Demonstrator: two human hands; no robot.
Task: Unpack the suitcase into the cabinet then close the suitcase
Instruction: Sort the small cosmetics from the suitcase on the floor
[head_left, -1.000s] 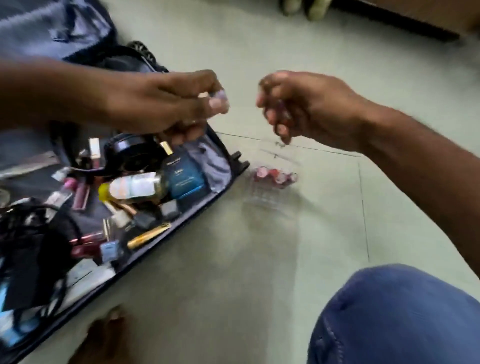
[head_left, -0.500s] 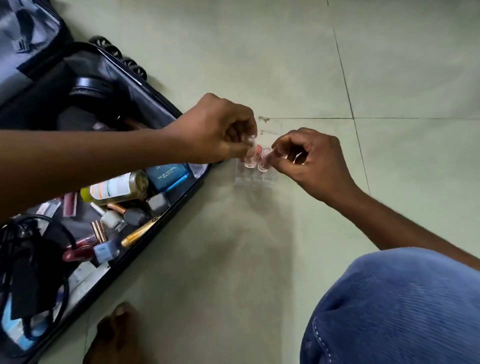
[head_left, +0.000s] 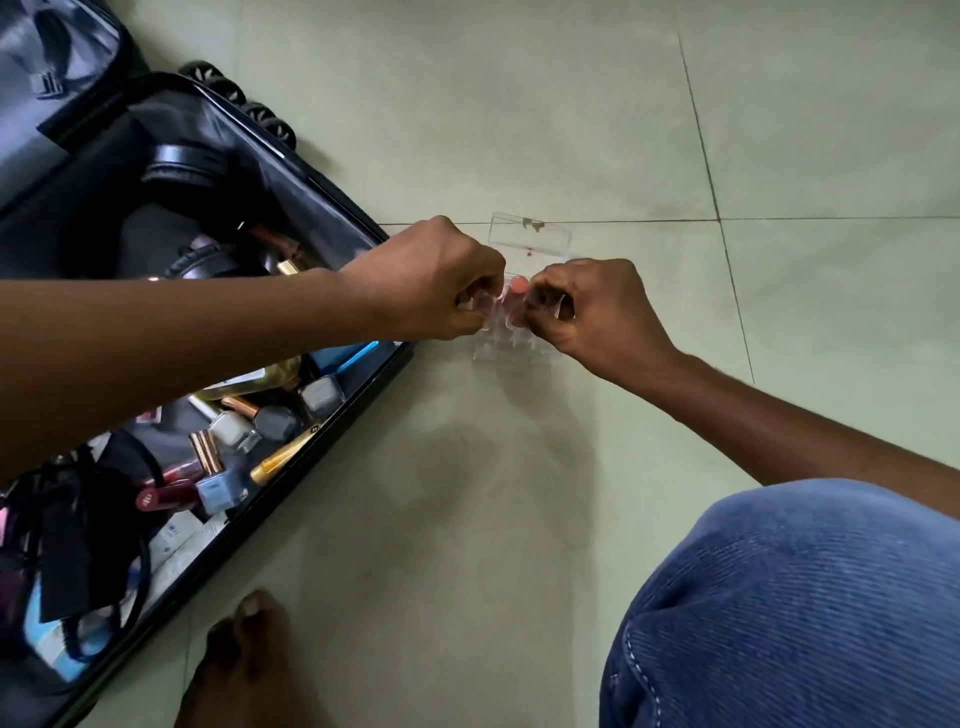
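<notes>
Hands, left hand (head_left: 441, 283) and right hand (head_left: 592, 306), each pinch small pink-capped vials (head_left: 511, 301) over clear plastic case (head_left: 530, 239).

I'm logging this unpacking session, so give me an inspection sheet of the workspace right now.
Surface: pale green tiled floor.
Job's things: open suitcase on the floor, still full; clear organizer beside it holding small pink-capped tubes.
Clutter: bottles, headphones, gold pen in the suitcase.
Hands: left hand and right hand each pinch a tube at the organizer.
Cables: black cord in the suitcase.
Surroundings: bare foot, blue-clad knee; no cabinet seen.
</notes>
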